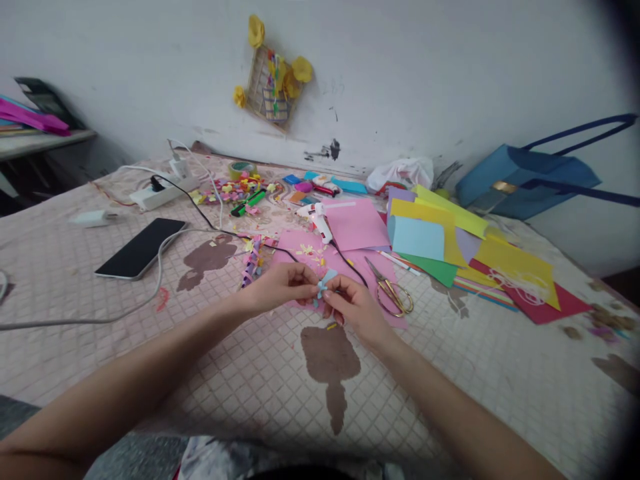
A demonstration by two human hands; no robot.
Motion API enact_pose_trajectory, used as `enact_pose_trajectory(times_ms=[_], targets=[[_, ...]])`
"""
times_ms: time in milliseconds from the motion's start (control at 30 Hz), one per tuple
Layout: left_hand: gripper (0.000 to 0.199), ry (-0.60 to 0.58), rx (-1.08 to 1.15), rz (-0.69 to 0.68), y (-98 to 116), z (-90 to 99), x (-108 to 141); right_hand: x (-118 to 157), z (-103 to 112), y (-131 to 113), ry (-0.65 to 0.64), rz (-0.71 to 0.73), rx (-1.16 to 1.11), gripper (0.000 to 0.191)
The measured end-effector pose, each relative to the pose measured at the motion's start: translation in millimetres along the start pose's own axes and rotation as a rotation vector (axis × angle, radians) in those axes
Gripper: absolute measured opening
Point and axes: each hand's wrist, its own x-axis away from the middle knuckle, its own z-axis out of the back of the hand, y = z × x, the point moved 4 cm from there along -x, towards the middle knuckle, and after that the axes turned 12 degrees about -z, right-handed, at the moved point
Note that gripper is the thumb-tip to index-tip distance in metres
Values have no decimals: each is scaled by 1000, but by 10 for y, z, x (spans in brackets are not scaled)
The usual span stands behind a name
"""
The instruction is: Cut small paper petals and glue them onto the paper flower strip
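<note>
My left hand [293,285] and right hand [354,301] pinch a small, lobed piece of pale-blue paper [323,286] between them, over the diamond-patterned tabletop [240,380], near flat pink sheets [355,225] and pointed metal scissors [383,281] with rounded golden loops.

Number [333,87], one: three faint digits on the white wall [425,73], right of the hanging decoration [276,93]; begins "28" (last digit too pale to settle, possibly 3 or 5). Dark marks [331,149] below: illegible.
</note>
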Motion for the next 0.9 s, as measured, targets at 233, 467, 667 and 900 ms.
enact_pose_trajectory(times_ms=[233,467,667,900], targets=[[8,154,-602,-174,137,287,28,11,32,-35,54,2,36,17],[13,-8,-1072,-95,165,329,53,16,61,-41,50,13,33,17],[19,119,-1095,-104,274,548,85,-5,131,4,83,17,44,18],[17,210,-1081,-123,358,649,111,-23,255,12,119,46,80,19]])
